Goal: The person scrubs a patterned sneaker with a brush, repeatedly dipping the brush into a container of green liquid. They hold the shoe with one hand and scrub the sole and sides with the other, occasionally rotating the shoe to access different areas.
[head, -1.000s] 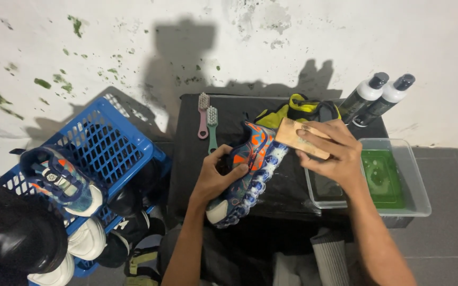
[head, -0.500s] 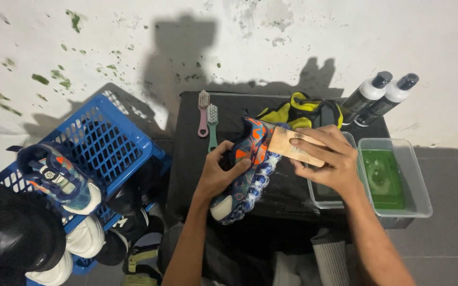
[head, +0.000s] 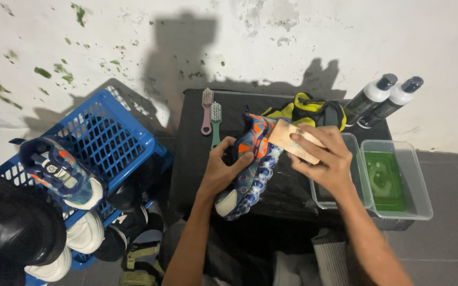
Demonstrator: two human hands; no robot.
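Observation:
My left hand (head: 223, 170) grips a blue and orange sneaker (head: 250, 165) by its side, sole turned right, over a black table (head: 197, 153). My right hand (head: 324, 159) holds a wooden-backed brush (head: 292, 140) pressed against the sneaker's upper near the heel. A yellow and black shoe (head: 308, 108) lies just behind them on the table.
A pink brush (head: 206, 110) and a green brush (head: 216, 123) lie at the table's back left. Two clear tubs (head: 398, 180), one with green liquid, stand right. Two dark bottles (head: 380, 98) lean on the wall. A blue basket (head: 107, 143) with shoes stands left.
The sneaker has been lifted slightly and tilted. My right hand has slid the brush left along the shoe, away from the tubs.

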